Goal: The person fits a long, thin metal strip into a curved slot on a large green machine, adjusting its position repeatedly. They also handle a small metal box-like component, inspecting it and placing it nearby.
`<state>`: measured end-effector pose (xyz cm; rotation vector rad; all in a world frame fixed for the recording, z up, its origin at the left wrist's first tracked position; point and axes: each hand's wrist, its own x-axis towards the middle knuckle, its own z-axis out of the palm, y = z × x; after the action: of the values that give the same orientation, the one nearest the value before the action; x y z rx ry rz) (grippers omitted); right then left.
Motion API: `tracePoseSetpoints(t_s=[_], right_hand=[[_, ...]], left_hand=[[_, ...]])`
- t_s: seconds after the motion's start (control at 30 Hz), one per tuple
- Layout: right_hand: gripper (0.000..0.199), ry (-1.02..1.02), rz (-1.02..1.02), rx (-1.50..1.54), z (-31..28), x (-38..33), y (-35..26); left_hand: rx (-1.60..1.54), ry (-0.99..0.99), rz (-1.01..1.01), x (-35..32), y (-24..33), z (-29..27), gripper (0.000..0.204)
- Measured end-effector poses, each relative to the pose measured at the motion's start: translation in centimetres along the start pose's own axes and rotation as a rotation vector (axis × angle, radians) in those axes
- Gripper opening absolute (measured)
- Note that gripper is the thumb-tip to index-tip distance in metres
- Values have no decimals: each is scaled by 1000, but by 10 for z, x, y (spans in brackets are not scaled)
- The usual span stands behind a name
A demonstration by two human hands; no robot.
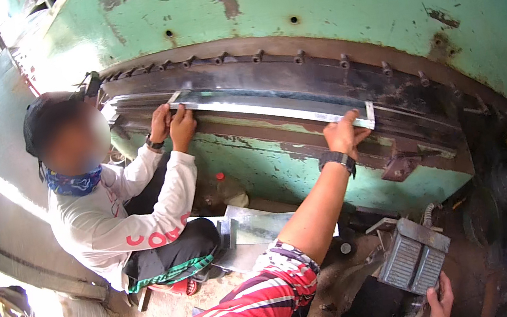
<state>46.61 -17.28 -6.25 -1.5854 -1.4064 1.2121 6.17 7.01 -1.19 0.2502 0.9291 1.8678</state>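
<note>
Wearer's left hand [344, 134] pinches metal strip [272, 110] in press brake [320, 75] die; right hand [441, 302] closed on foot-pedal box [413, 256]. Co-worker's hands [173, 126] steady far end. Early press could crush fingers.

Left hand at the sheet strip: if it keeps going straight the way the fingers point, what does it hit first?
The left hand already touches the bright metal strip. Straight on, up and into the press, it would likely meet the dark upper tool bar next, though depth is unclear.

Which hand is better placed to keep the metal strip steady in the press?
The left hand: it already grips the strip at its near end on the press. The right hand is low, at the grey box.
</note>
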Motion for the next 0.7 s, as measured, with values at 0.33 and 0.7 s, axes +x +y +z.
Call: tracePoseSetpoints(t_s=[0.33,0.7], right_hand=[[73,42,42,139,1,9,24],[77,79,47,59,-3,7,24]], left_hand=[[42,-33,-63,14,-3,-11,45],[-7,52,-6,10,-1,-1,39]])
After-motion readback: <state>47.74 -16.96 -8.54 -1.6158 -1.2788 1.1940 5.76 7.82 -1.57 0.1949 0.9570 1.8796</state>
